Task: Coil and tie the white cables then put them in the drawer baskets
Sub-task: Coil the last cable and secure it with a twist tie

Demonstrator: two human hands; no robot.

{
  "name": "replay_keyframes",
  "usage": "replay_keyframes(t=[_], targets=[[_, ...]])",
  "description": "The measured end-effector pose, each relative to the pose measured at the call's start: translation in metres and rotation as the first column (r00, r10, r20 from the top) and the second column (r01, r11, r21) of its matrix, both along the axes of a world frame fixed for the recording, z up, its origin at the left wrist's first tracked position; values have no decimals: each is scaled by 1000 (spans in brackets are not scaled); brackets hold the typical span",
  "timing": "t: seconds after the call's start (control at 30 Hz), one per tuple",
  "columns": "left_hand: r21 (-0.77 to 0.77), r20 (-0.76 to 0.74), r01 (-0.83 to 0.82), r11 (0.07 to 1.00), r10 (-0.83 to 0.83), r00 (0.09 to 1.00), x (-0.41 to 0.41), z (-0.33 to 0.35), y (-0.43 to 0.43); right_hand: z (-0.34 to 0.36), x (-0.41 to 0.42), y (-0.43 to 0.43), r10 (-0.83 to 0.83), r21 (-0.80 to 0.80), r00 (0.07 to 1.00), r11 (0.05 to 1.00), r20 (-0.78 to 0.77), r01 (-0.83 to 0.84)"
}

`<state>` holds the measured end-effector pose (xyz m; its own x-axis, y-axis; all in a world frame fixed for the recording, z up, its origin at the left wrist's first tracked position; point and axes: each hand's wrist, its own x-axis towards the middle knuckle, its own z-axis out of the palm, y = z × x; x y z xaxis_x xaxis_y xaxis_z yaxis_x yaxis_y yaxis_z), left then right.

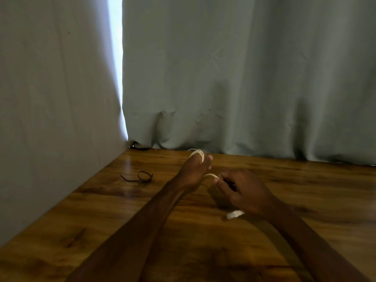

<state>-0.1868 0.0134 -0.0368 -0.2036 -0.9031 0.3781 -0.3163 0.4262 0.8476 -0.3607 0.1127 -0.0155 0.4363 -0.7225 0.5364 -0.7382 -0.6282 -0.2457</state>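
A white cable (198, 154) is looped around the fingers of my left hand (193, 169), which is held above the middle of the wooden table (122, 210). A strand of the same cable runs from that hand to my right hand (242, 192), whose fingertips pinch it. Below my right wrist the cable's white plug end (235, 214) lies on the table. The drawer baskets are out of view.
A thin dark tie (140, 177) lies on the table to the left of my hands. Pale curtains (244, 78) hang along the far and left edges of the table, with a bright gap between them.
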Motion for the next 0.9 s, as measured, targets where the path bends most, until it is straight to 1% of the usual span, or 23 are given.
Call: replay_keyframes(t=[0.03, 0.13, 0.17, 0.23, 0.3, 0.37, 0.43, 0.5, 0.57, 0.67, 0.7, 0.73, 0.77, 0.8, 0.83, 0.87, 0.9], targets=[[8, 30, 33, 999, -33, 999, -1, -1, 3, 0, -3, 1, 8, 3, 1000, 1000, 29, -8], [120, -28, 226, 967, -224, 974, -3, 1, 13, 1, -10, -1, 5, -51, 996, 999, 89, -1], [138, -44, 268, 954, -264, 963, -5, 4, 15, 1, -13, -4, -3, -73, 994, 997, 108, 11], [178, -92, 318, 931, -306, 948, -8, 9, 20, 2, -21, -11, -20, -125, 990, 991, 137, 37], [245, -150, 391, 887, -364, 919, -13, 14, 25, 2, -29, -16, -38, -205, 990, 977, 134, 65], [308, -150, 447, 840, -421, 895, -16, 20, 29, 3, -34, -20, -60, -279, 990, 956, 129, 94], [324, -144, 484, 813, -463, 874, -18, 22, 34, 3, -39, -24, -75, -292, 989, 950, 128, 110], [291, -168, 500, 816, -471, 866, -17, 23, 36, 3, -45, -28, -65, -225, 990, 970, 128, 93], [266, -188, 472, 840, -435, 880, -13, 20, 33, 3, -50, -28, -59, -93, 993, 993, 100, 68], [243, -124, 378, 894, -358, 926, -6, 12, 26, -2, -53, -29, -113, 64, 993, 991, -41, 115], [230, -98, 349, 908, -336, 937, -4, 9, 25, -4, -53, -29, -112, 91, 992, 989, -52, 117], [213, -84, 317, 924, -306, 948, -3, 8, 25, -4, -53, -29, -107, 101, 994, 989, -28, 109], [191, -84, 278, 941, -267, 960, -3, 9, 27, -4, -52, -29, -100, 111, 993, 990, 66, 92], [164, -97, 240, 957, -227, 969, -3, 11, 28, -2, -51, -29, -102, 142, 965, 987, 240, 69], [137, -112, 203, 969, -189, 976, -3, 13, 29, 3, -50, -29, -130, 213, 880, 977, 458, 34], [116, -123, 166, 979, -151, 981, -3, 16, 30, 8, -50, -30, -191, 307, 738, 952, 647, -23], [101, -121, 129, 986, -117, 986, -3, 18, 30, 15, -50, -29, -267, 384, 592, 920, 761, -79]])
